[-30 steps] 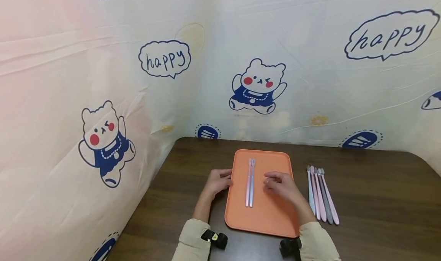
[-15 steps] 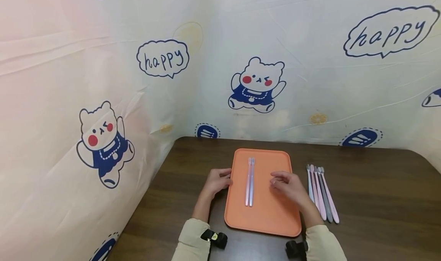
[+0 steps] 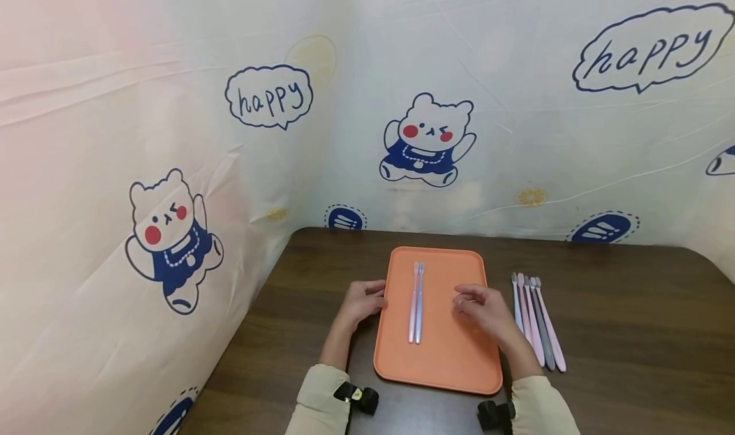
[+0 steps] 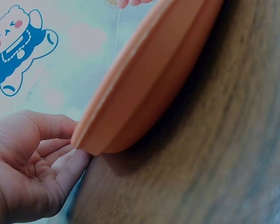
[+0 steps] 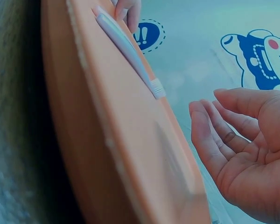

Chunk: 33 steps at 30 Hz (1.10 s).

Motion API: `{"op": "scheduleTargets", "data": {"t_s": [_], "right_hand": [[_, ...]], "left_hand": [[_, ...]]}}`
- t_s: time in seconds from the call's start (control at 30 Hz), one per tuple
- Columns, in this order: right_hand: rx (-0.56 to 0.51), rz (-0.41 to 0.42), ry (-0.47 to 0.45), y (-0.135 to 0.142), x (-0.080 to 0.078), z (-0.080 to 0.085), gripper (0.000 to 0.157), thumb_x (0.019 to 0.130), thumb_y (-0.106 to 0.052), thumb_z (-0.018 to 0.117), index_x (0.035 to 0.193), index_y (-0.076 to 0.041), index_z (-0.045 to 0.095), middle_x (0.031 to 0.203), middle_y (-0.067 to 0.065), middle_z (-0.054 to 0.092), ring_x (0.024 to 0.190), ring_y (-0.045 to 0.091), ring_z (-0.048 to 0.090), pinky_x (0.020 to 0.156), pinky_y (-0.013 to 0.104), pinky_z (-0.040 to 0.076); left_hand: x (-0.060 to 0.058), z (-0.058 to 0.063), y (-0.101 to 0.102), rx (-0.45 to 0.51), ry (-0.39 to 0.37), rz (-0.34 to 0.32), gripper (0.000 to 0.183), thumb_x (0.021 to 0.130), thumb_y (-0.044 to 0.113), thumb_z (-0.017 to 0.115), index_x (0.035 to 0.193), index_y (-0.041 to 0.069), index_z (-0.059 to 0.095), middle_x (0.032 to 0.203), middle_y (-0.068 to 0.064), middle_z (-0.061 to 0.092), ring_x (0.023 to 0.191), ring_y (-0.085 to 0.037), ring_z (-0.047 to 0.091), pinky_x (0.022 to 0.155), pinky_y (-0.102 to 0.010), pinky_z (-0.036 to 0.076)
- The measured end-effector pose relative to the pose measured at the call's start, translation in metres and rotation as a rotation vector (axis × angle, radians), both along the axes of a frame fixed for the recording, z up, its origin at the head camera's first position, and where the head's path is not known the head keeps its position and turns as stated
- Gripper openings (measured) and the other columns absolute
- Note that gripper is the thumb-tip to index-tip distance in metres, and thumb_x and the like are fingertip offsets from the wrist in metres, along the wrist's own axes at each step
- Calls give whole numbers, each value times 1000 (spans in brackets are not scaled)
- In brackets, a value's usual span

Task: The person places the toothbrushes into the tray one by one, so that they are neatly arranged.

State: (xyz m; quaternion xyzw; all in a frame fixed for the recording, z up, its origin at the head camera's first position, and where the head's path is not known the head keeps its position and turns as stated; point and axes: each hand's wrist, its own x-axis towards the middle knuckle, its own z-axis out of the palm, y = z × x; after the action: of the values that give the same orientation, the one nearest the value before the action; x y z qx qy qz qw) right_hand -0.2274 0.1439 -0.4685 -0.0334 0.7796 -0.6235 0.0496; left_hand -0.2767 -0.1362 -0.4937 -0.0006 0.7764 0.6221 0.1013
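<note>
An orange tray (image 3: 436, 365) lies on the table in the head view. Two toothbrushes, a pink one (image 3: 413, 307) and a blue one (image 3: 420, 307), lie side by side in its left half. My left hand (image 3: 362, 304) pinches the tray's left edge; the left wrist view shows thumb and fingertips at the rim. Over the tray's right half hovers my right hand (image 3: 485, 310), fingers loosely bent and nothing between them. In the right wrist view that hand (image 5: 247, 149) is apart from the tray, and a pale toothbrush (image 5: 126, 49) shows farther along it.
Right of the tray, several toothbrushes (image 3: 536, 326) in pink, blue and grey lie in a row on the dark wooden table (image 3: 643, 333). A patterned curtain (image 3: 344, 103) with bears and "happy" bubbles stands behind and to the left.
My right hand has drawn back a little to the right over the tray, away from the two toothbrushes, and is now nearly still. The left hand and the toothbrushes have stayed put.
</note>
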Motion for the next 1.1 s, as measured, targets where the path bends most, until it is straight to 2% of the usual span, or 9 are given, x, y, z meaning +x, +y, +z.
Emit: {"op": "scheduleTargets", "data": {"t_s": [0.27,0.47,0.67,0.83,0.93,1.1], "right_hand": [[7,-9,-14,5,1,-1,41,98,-4,61,134,14,56,111,23,72,85,2,69,79,26,62],[22,-35,-47,10,2,-1,42,99,-6,60,136,11,56,117,22,72,89,1,68,83,26,62],[53,-71,-75,21,4,0,45,100,-16,63,138,7,57,124,23,71,91,0,70,86,26,61],[54,-78,-67,34,4,-2,48,101,-17,62,139,10,55,121,21,74,89,-3,71,87,25,61],[29,-83,-66,41,2,-1,49,101,-16,61,140,12,52,113,16,77,88,-4,71,86,24,61],[2,-130,-78,55,4,0,50,103,-17,58,143,12,48,105,-1,77,87,-4,69,83,19,59]], "left_hand": [[-1,-1,0,-5,-10,7,56,80,-8,65,136,-5,61,138,-26,63,129,-33,63,83,-33,62],[0,1,-1,-5,-6,11,56,80,-7,65,136,-5,62,137,-26,64,129,-33,63,83,-34,63],[1,0,-1,-17,1,6,54,81,-7,66,135,-5,62,136,-26,64,128,-33,63,84,-35,63],[1,2,-1,-14,-6,6,54,81,-6,67,135,-4,62,137,-25,64,128,-33,63,85,-37,63],[2,3,-1,-18,-6,8,54,81,-6,67,135,-4,62,137,-25,64,128,-33,63,85,-38,63],[3,5,-2,-20,-7,9,54,81,-5,68,136,-4,62,138,-25,63,129,-33,63,87,-39,62]]}}
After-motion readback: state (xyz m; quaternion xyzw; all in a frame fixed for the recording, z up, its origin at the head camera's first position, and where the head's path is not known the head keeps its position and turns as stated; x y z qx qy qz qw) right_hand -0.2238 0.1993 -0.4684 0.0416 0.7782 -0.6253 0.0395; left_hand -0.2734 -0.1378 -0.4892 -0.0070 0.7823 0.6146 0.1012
